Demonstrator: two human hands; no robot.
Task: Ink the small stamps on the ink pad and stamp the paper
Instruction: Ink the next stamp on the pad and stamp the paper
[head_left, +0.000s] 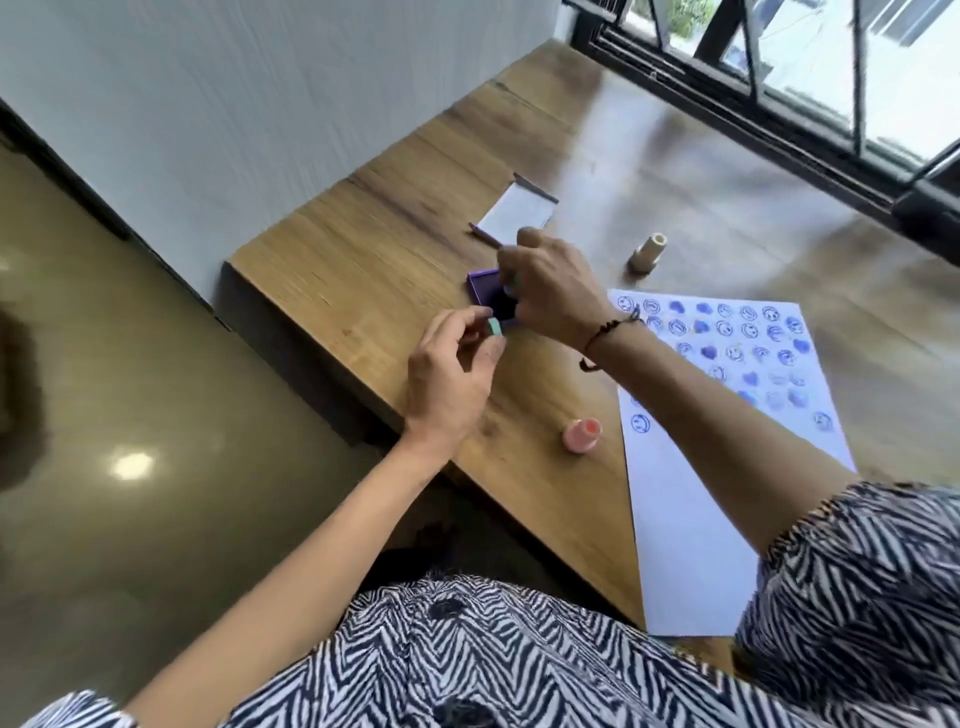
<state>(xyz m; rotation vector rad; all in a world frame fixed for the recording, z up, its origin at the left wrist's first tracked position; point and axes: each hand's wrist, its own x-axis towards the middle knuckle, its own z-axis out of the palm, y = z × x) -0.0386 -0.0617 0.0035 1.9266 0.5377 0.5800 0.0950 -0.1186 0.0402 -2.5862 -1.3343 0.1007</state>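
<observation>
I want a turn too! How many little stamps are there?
4, maybe: a beige wooden stamp above the paper, a pink stamp near the table edge, a teal one in the left hand, and one mostly hidden in the right hand.

Purple ink pad (485, 291), pink stamp (582, 435), zebra-striped shirt (467, 649) (black and white), blue-printed white paper (691, 519).
</observation>
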